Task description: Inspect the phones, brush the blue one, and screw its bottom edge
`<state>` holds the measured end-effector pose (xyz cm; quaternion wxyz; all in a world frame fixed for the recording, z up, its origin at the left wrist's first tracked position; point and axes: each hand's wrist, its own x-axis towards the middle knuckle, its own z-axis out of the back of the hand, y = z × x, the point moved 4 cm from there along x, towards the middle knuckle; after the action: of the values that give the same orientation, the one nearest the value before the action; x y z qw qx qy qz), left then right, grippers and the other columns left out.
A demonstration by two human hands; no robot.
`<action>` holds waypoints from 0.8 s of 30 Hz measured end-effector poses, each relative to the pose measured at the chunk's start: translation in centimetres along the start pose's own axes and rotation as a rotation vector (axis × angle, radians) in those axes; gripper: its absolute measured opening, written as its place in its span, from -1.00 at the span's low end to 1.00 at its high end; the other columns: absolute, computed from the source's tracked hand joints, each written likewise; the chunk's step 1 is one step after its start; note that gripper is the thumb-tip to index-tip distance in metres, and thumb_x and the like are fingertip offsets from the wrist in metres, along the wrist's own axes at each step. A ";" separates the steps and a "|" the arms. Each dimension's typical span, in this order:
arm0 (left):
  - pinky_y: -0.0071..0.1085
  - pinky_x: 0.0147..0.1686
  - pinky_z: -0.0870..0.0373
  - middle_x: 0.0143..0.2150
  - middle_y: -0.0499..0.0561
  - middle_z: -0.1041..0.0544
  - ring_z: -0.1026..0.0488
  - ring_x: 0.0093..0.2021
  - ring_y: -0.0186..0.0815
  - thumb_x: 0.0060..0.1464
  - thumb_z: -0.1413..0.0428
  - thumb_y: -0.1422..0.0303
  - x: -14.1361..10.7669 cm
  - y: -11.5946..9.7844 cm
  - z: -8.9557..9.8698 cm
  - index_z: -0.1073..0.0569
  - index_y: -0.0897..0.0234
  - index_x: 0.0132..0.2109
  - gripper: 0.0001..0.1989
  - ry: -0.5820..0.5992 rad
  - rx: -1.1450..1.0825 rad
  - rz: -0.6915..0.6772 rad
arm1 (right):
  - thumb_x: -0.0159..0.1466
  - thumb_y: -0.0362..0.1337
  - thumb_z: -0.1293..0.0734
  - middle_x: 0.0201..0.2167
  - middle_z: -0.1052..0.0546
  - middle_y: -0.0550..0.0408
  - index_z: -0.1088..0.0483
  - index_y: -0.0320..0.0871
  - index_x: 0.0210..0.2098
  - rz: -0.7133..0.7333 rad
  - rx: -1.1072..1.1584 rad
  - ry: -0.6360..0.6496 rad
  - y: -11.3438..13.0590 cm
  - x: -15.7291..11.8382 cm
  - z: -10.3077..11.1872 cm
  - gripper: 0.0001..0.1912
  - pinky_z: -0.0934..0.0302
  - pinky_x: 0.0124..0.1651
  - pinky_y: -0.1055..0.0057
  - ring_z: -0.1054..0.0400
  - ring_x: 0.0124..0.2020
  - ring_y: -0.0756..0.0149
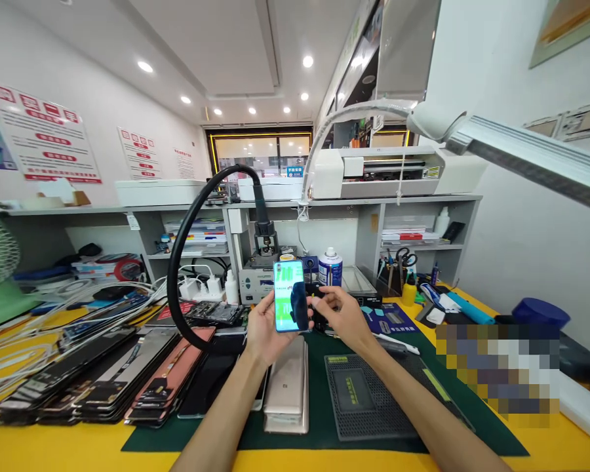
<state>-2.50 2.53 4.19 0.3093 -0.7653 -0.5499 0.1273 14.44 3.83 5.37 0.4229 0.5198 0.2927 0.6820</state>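
In the head view, a glossy smartphone [287, 295] is held upright by my left hand [264, 326], fingers and thumb around its lower edges. Bright green and white patches and a dark shape show on its face; whether they are reflections or a lit screen I cannot tell. My right hand [335, 311] is at the phone's right edge, thumb and fingertips pinched together. Anything between those fingertips is too small to make out. Below the phone, a stack of gold phones [286, 393] lies on the green mat [246, 436].
Stacks of phone screens [111, 373] lie to the left, beneath a thick black hose [172, 275]. A dark perforated pad [373, 419] is under my right forearm. Behind my hands stand a spray can [330, 267] and a grey soldering device [256, 285]. A lamp [531, 147] hangs overhead at right.
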 end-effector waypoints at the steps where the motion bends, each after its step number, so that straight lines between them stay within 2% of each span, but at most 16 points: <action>1: 0.02 -0.03 -0.44 -0.04 0.31 -0.59 -0.56 -0.06 0.06 0.28 0.05 0.21 0.0 0.1 0.0 -0.51 0.44 0.05 -0.57 -0.005 -0.002 0.003 | 0.21 0.01 -0.43 -0.12 -0.52 -0.08 -0.31 -0.20 0.15 -0.010 0.039 0.064 0.4 -0.1 -0.6 -0.37 -0.37 -0.13 0.24 -0.44 -0.14 0.14; 3: -0.03 -0.02 -0.44 -0.08 0.30 -0.60 -0.55 -0.04 0.05 0.28 0.07 0.22 0.1 0.3 -0.2 -0.53 0.47 0.02 -0.57 -0.017 0.004 0.020 | 0.15 -0.09 -0.49 0.06 -0.45 -0.12 -0.17 -0.14 0.29 -0.003 0.110 0.188 1.2 -0.4 -1.6 -0.19 -0.39 -0.11 0.24 -0.41 -0.03 0.13; 5: -0.07 -0.02 -0.46 -0.11 0.30 -0.61 -0.55 -0.04 0.04 0.29 0.10 0.22 0.0 0.9 -0.3 -0.54 0.50 0.00 -0.53 -0.034 0.026 0.058 | 0.15 -0.19 -0.49 0.10 -0.43 -0.10 -0.14 -0.08 0.31 0.024 0.177 0.255 1.7 -0.7 -2.0 -0.20 -0.42 -0.13 0.26 -0.41 -0.01 0.14; 7: -0.07 -0.06 -0.48 -0.13 0.30 -0.61 -0.56 -0.06 0.03 0.29 0.14 0.21 0.0 1.6 -0.4 -0.54 0.51 0.00 -0.50 -0.056 0.058 0.092 | 0.17 -0.23 -0.46 0.03 -0.47 -0.06 -0.19 -0.05 0.27 0.024 0.215 0.252 1.7 -1.0 -1.7 -0.28 -0.43 -0.22 0.31 -0.43 -0.06 0.14; 11: -0.05 -0.10 -0.51 -0.12 0.25 -0.61 -0.58 -0.12 0.01 0.31 0.14 0.18 0.0 2.8 -0.7 -0.49 0.47 0.11 -0.49 -0.061 0.126 0.103 | 0.15 -0.25 -0.48 -0.07 -0.52 -0.04 -0.26 -0.08 0.21 0.006 0.212 0.141 1.4 -1.4 -0.5 -0.34 -0.42 -0.34 0.38 -0.46 -0.13 0.16; 13: -0.04 -0.12 -0.52 -0.09 0.23 -0.60 -0.58 -0.14 0.00 0.31 0.12 0.16 -0.1 3.0 -1.0 -0.45 0.42 0.16 -0.50 -0.043 0.145 0.081 | 0.16 -0.24 -0.47 -0.12 -0.54 -0.03 -0.31 -0.10 0.16 -0.017 0.230 0.119 1.5 -1.5 -0.1 -0.41 -0.38 -0.44 0.42 -0.47 -0.31 0.25; 15: -0.02 -0.13 -0.53 -0.08 0.22 -0.60 -0.58 -0.16 0.00 0.32 0.12 0.14 -0.1 3.0 -1.2 -0.44 0.39 0.18 -0.49 -0.022 0.157 0.066 | 0.19 -0.21 -0.45 -0.19 -0.57 0.00 -0.34 -0.11 0.14 -0.061 0.275 0.129 1.5 -1.5 -0.2 -0.47 -0.30 -0.57 0.45 -0.38 -0.52 0.37; 17: -0.02 -0.15 -0.53 -0.09 0.23 -0.60 -0.59 -0.18 0.00 0.33 0.12 0.11 -0.1 3.1 -1.3 -0.44 0.39 0.18 -0.48 -0.006 0.175 0.070 | 0.22 -0.17 -0.43 -0.28 -0.58 0.05 -0.35 -0.10 0.15 -0.096 0.326 0.140 1.7 -1.5 -0.2 -0.47 -0.23 -0.66 0.46 -0.28 -0.65 0.43; 21: -0.08 -0.19 -0.56 -0.14 0.22 -0.61 -0.60 -0.23 -0.03 0.33 0.11 0.03 0.2 3.4 -1.0 -0.44 0.37 0.18 -0.45 -0.027 0.236 0.047 | 0.22 -0.10 -0.44 -0.43 -0.54 0.12 -0.36 -0.12 0.17 -0.147 0.374 0.104 1.6 -1.5 -0.2 -0.43 -0.21 -0.70 0.46 -0.23 -0.70 0.45; 24: -0.14 -0.26 -0.57 -0.17 0.24 -0.61 -0.60 -0.29 -0.07 0.31 0.11 -0.03 0.4 3.8 -0.7 -0.44 0.39 0.15 -0.40 -0.077 0.296 0.026 | 0.21 -0.07 -0.45 -0.60 -0.39 0.23 -0.40 -0.17 0.11 -0.184 0.419 0.101 1.4 -1.6 0.0 -0.46 -0.23 -0.73 0.45 -0.24 -0.72 0.41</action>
<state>0.88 1.86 2.50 0.3958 -0.7130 -0.5265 0.2404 14.18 1.76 5.83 0.3510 0.5327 0.4948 0.5901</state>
